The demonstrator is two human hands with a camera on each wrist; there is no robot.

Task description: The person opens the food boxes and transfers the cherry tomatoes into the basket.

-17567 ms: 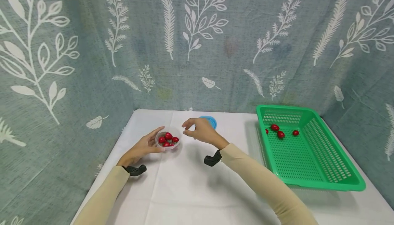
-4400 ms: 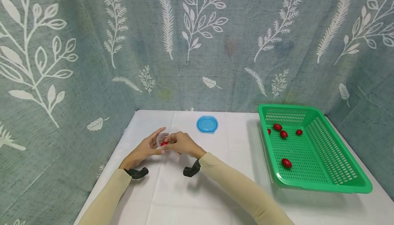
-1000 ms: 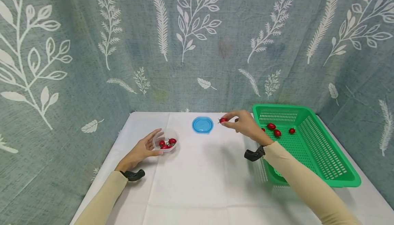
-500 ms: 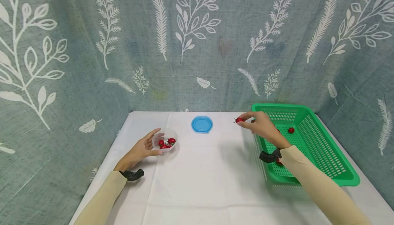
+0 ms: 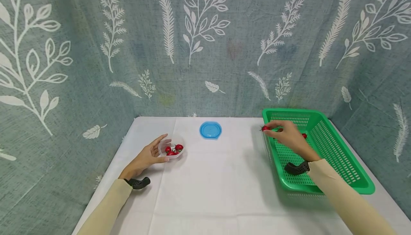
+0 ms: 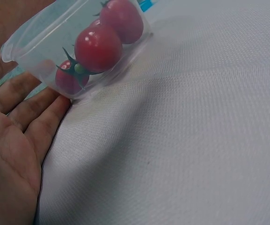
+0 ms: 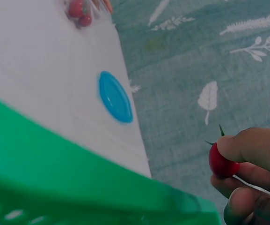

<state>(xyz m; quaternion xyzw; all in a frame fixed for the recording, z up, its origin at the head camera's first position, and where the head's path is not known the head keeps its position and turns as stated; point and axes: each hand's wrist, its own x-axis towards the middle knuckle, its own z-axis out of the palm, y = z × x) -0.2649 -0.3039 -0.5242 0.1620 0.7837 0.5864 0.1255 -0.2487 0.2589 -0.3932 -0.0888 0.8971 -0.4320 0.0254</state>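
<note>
My left hand holds a clear plastic container on the white table, thumb and fingers curved around its side. Several red cherry tomatoes with green stem tops lie inside it. At the right, my right hand pinches one cherry tomato between thumb and fingers, its green stem pointing away from the palm. That hand is above the left rim of a green plastic basket. Inside the basket a tomato shows behind the hand; the hand and forearm cover part of the basket floor.
A blue lid lies near the back of the table, between container and basket. A grey-green curtain with white leaf prints hangs behind the table and along its sides. The basket's raised walls stand at the right.
Over the last second my right hand has carried the tomato rightward, from beside the blue lid to the basket's left rim. Earlier it was inside the container. The left hand has stayed at the container.
</note>
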